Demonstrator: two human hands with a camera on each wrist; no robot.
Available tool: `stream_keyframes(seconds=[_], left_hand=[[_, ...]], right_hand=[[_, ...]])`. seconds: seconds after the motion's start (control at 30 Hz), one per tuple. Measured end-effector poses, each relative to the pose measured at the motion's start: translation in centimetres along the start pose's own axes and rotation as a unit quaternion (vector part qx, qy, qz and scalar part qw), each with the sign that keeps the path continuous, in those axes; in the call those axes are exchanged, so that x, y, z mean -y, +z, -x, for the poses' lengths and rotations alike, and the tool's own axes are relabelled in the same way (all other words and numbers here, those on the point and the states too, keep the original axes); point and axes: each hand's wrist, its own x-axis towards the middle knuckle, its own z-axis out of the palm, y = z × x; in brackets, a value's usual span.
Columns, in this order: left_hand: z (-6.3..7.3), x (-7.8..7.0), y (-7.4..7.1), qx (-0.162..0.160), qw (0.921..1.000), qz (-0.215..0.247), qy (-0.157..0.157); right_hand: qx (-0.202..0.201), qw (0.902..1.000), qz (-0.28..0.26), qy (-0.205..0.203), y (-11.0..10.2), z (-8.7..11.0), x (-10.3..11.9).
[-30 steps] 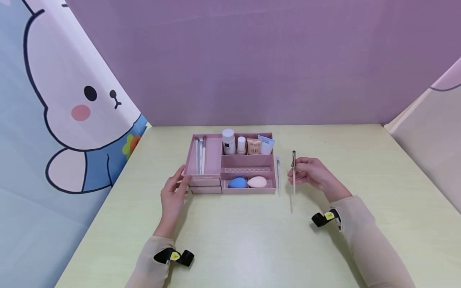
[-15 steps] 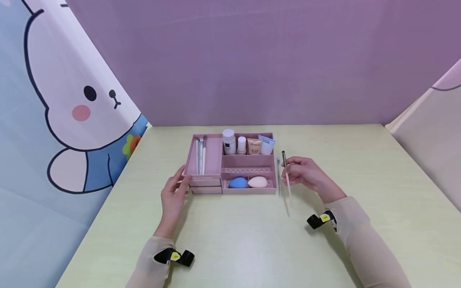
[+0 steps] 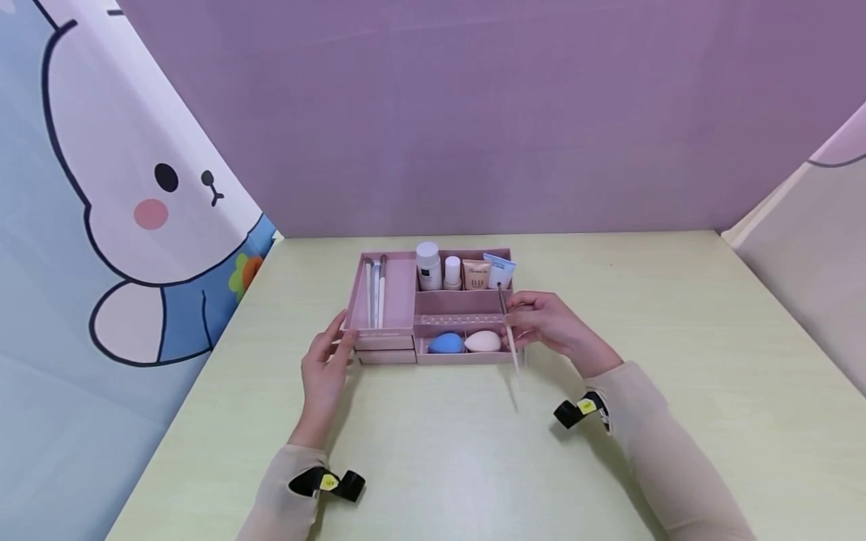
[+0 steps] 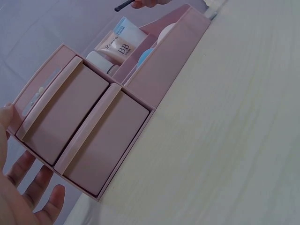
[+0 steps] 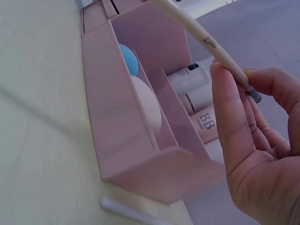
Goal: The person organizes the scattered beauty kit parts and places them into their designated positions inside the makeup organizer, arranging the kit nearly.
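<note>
A pink makeup organizer (image 3: 401,297) with two drawers stands on the table. My left hand (image 3: 325,372) rests at its left front corner, thumb touching the edge and the other fingers loosely spread beside it. Between thumb and fingertips my right hand (image 3: 558,330) pinches a makeup brush (image 5: 206,42) with a pale handle and dark tip. That brush hangs above the organizer's right end, tip pointing away. Another slim pale brush (image 5: 131,213) lies on the table beside the organizer's right wall; in the head view my right hand mostly hides it.
Several brushes (image 3: 376,293) lie in the top left tray. At the back right stand a white bottle (image 3: 428,267), a smaller white-capped bottle (image 3: 452,273), a BB tube (image 3: 476,274) and a blue-white tube (image 3: 499,270). Blue (image 3: 446,343) and pale pink (image 3: 483,342) sponges sit in front.
My right hand has moved left with the brush, from right of the organizer to over its right end, and the brush has tilted. My left hand has stayed in place.
</note>
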Motion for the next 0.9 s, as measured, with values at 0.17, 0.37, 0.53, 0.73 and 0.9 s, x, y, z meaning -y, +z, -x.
stream_keyframes(seconds=[0.17,0.37,0.53,0.73,0.9], left_hand=[[-0.1,0.1,0.1,-0.008,0.9999,0.005,0.006],[0.1,-0.9,0.0,-0.003,0.9999,0.008,-0.007],[1.1,-3.3,-0.1,0.006,1.0000,-0.004,0.000],[0.9,-2.8,-0.1,0.002,1.0000,0.003,0.006],[0.0,-0.4,0.1,-0.007,0.9998,0.016,0.006]], right_hand=[[0.002,1.0000,0.003,-0.004,1.1,-0.8,0.1],[0.006,1.0000,0.003,-0.007,2.0,-1.5,0.5],[0.002,1.0000,0.000,-0.004,3.1,-2.2,0.9],[-0.004,0.9998,-0.020,0.002,4.2,-3.2,1.4],[-0.006,0.9998,-0.020,0.000,4.9,-3.8,1.6]])
